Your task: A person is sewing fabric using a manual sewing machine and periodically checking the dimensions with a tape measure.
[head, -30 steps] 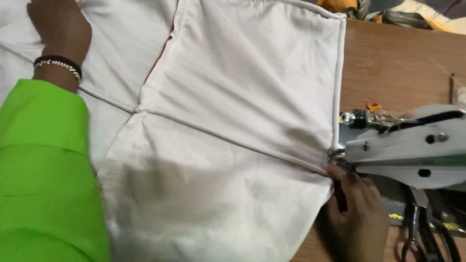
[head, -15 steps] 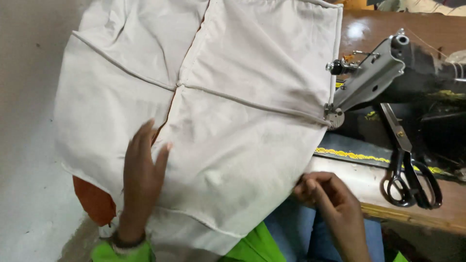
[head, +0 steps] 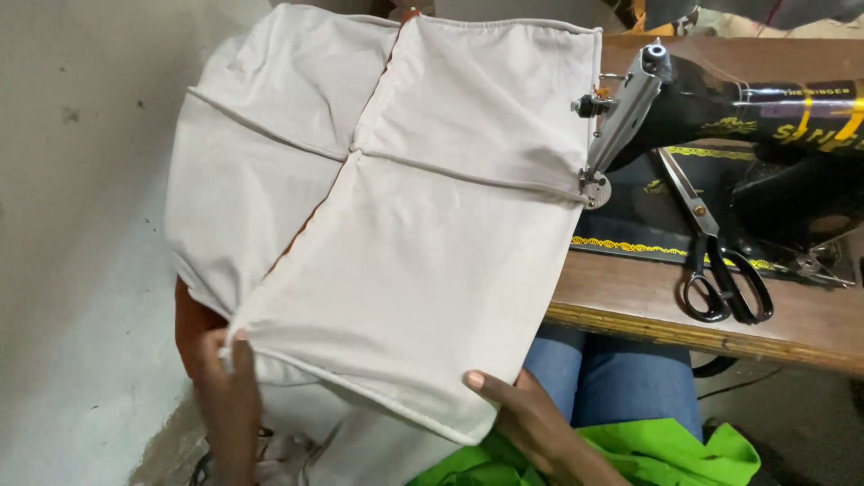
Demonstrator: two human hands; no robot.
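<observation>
Left hand (head: 229, 396) and right hand (head: 526, 418) both pinch near edge of white cloth (head: 423, 234); scissors (head: 720, 261) near table front edge (head: 684, 328), apart from cloth.

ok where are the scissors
In the head view, the scissors lie at right on the sewing machine base and the wooden table, blades pointing toward the needle arm.

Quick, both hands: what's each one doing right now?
Left hand: closed, gripping the white fabric at its lower left corner.
Right hand: holding the fabric's bottom edge, thumb on top.
</observation>
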